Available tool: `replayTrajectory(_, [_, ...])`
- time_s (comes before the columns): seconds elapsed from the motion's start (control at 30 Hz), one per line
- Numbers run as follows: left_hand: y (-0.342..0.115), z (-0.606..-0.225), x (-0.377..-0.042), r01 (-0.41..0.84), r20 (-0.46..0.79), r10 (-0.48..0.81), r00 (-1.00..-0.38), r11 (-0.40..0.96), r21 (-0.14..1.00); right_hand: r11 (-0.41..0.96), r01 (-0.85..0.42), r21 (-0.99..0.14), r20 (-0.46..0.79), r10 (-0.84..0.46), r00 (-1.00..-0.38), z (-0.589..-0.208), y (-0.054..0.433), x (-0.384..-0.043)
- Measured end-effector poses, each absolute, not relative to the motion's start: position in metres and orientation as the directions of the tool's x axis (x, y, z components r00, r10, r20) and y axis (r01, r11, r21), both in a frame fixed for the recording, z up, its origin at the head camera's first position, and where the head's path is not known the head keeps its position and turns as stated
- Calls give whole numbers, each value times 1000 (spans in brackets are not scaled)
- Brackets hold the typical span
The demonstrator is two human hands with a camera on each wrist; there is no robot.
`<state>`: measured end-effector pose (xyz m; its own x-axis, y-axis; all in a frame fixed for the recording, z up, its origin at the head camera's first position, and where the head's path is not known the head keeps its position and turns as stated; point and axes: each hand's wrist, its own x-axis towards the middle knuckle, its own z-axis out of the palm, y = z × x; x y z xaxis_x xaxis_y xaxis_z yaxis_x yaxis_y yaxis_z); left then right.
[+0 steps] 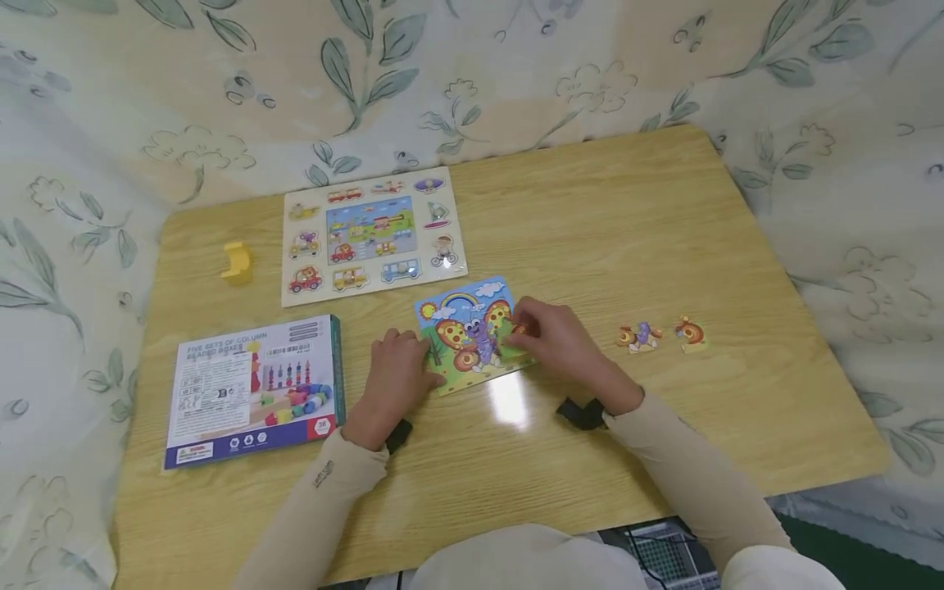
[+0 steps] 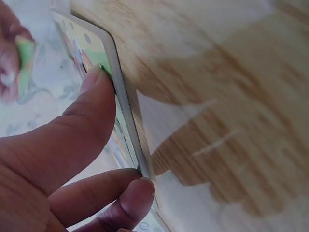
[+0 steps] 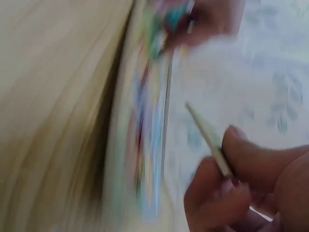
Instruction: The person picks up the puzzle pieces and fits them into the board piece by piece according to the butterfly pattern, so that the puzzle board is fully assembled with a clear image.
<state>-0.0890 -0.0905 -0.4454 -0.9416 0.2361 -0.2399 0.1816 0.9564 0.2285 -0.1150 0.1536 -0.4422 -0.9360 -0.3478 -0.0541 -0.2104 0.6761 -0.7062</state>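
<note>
A small picture puzzle board (image 1: 472, 382) with a purple butterfly, a rainbow and a sun lies mid-table. My left hand (image 1: 398, 369) holds its left side. In the left wrist view the thumb (image 2: 99, 104) presses the board's face near the edge, with other fingers against that edge. Over the board's right part, my right hand (image 1: 556, 336) pinches a thin puzzle piece (image 3: 210, 137) between thumb and fingers. That piece appears tilted and apart from the board in the right wrist view; its printed picture is mostly hidden. Two loose puzzle pieces (image 1: 640, 337) lie farther right.
Behind the small board lies a larger vehicle puzzle board (image 1: 450, 272). A bead-toy box (image 1: 254, 393) is at the left, with a yellow curved block (image 1: 238, 263) beyond it. Floral cloth (image 1: 501, 98) hangs behind the wooden table (image 1: 619, 221).
</note>
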Motion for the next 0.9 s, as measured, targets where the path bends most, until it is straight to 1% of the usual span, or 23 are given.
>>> replayTrajectory(0.1, [-90,-447,-91,194,-247,250,-936,954,230,630,-224,-744,-113,-449,-886,-446,124,-120])
replayTrajectory(0.17, [-91,-448,-93,205,-260,262,-930,952,225,636,-222,-739,-155,-481,-863,-450,108,-122])
replayTrajectory(0.23, [-91,-447,-94,217,-269,272,-924,952,217,660,-229,-716,-180,-491,-852,-453,97,-123])
replayTrajectory(0.53, [-94,-443,-97,212,-288,272,-918,952,222,744,-277,-608,-204,-484,-851,-460,77,-123])
replayTrajectory(0.7, [-94,-443,-96,172,-276,241,-930,952,252,779,-323,-538,-182,-481,-858,-464,74,-122])
replayTrajectory(0.9, [-95,-446,-95,122,-258,195,-946,954,273,813,-323,-485,-186,-457,-870,-463,70,-121])
